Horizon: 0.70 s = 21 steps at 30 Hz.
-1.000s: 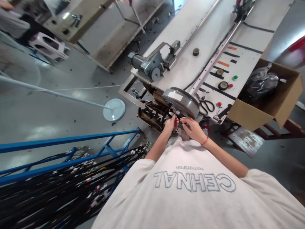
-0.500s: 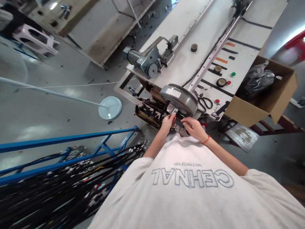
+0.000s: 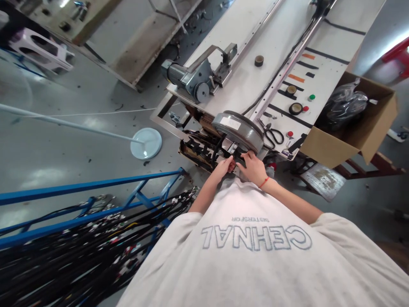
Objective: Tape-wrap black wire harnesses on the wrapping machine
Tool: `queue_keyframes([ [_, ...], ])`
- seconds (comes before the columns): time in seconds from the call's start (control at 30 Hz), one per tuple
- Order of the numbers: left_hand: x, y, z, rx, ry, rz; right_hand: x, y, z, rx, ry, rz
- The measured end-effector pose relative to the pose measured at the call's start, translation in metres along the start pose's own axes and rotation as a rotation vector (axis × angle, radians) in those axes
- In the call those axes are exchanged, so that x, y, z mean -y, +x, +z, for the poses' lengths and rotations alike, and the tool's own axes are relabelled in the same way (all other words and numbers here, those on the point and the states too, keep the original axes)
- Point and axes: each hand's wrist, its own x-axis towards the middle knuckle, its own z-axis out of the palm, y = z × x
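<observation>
At the near end of the white workbench (image 3: 246, 81) sits a grey drum-shaped machine head (image 3: 238, 130) with a white label. Just below it my left hand (image 3: 226, 165) is closed, fingertips pinched on something too small to make out. Beside it my right hand (image 3: 253, 168) reaches to the drum's lower edge, thumb and fingers apart, with a red string at its wrist. Some dark material lies between the two hands, partly hidden by the fingers. Black-handled scissors (image 3: 274, 135) rest on the bench to the right of the drum.
A motor unit (image 3: 198, 79) is mounted at the bench's left edge. Tape rolls (image 3: 295, 108) and a green button (image 3: 312, 97) lie right of the rail. An open cardboard box (image 3: 332, 147) stands at the right. A blue rack (image 3: 96, 187) with black cable bundles (image 3: 79, 256) is at left.
My right hand has moved left and spread its fingers near the drum's lower edge. My left hand has shifted slightly, staying pinched. The whole view has moved a little.
</observation>
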Motion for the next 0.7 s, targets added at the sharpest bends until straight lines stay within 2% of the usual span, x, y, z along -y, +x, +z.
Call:
queue_keyframes([
  [0.1, 0.004, -0.011, -0.001, 0.104, 0.054, -0.031, 0.005, -0.001, 0.004, 0.118, -0.121, 0.083],
  [0.2, 0.003, -0.018, -0.003, 0.108, 0.118, 0.002, 0.01, 0.004, 0.005, 0.172, -0.147, 0.104],
  [0.37, -0.007, -0.023, -0.007, 0.098, 0.187, 0.041, 0.007, 0.017, 0.005, 0.179, -0.196, 0.106],
  [0.57, -0.014, -0.03, -0.01, -0.024, 0.205, 0.026, -0.032, -0.004, 0.011, 0.285, -0.169, 0.251],
  [0.7, -0.017, -0.034, -0.007, -0.101, 0.293, 0.048, -0.033, 0.0, 0.013, 0.243, -0.016, 0.173],
])
